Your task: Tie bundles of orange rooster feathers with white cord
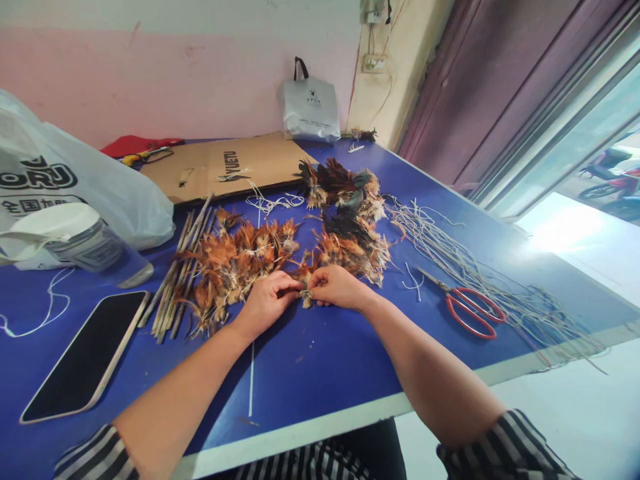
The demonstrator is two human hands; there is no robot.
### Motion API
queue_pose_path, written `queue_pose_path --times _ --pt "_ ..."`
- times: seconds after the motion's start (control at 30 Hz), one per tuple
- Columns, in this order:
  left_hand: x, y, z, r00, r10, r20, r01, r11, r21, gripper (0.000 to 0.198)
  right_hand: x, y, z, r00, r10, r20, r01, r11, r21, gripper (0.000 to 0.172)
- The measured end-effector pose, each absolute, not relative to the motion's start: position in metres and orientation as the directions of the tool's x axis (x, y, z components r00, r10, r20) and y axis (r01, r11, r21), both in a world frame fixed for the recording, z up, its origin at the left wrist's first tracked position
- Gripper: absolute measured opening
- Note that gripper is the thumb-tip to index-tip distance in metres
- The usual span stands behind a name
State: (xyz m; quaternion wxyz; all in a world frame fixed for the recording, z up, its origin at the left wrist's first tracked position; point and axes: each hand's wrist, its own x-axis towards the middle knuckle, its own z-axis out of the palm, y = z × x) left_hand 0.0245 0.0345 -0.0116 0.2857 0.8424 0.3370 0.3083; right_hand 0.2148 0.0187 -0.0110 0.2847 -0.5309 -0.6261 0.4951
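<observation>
My left hand (273, 299) and my right hand (334, 287) meet over the blue table, both closed in a pinch on a small feather bunch (307, 299) between them. The bunch's tied base points toward me. Left of it lies a wide pile of orange-brown feather bunches (240, 260). Behind my right hand are brown and black feather bunches (353, 243), with darker ones (340, 183) farther back. Whether a thread is between my fingertips is too small to tell.
Red-handled scissors (475, 312) and long pale strings (450, 260) lie right. Thin sticks (175, 287), a phone (87, 357), a clear cup (103, 250) and a plastic bag (115, 180) are left. Cardboard (200, 163) and a silver bag (313, 110) stand behind.
</observation>
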Motion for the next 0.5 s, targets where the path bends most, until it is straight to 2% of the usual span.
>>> queue_pose_path --times 0.23,0.4,0.5 --pt "0.027 0.031 -0.010 0.559 0.769 0.311 0.419 -0.585 0.695 0.010 0.211 0.015 -0.010 -0.273 0.953 -0.128 0.401 -0.008 -0.916 0.013" --pt "0.027 0.028 -0.009 0.512 0.821 0.252 0.426 -0.498 0.755 0.011 0.203 0.012 -0.008 -0.221 0.975 -0.002 0.616 0.138 -0.776 0.012" --pt "0.026 0.029 -0.011 0.496 0.836 0.235 0.416 -0.467 0.781 0.012 0.202 0.011 -0.007 -0.200 0.979 0.034 0.669 0.161 -0.726 0.013"
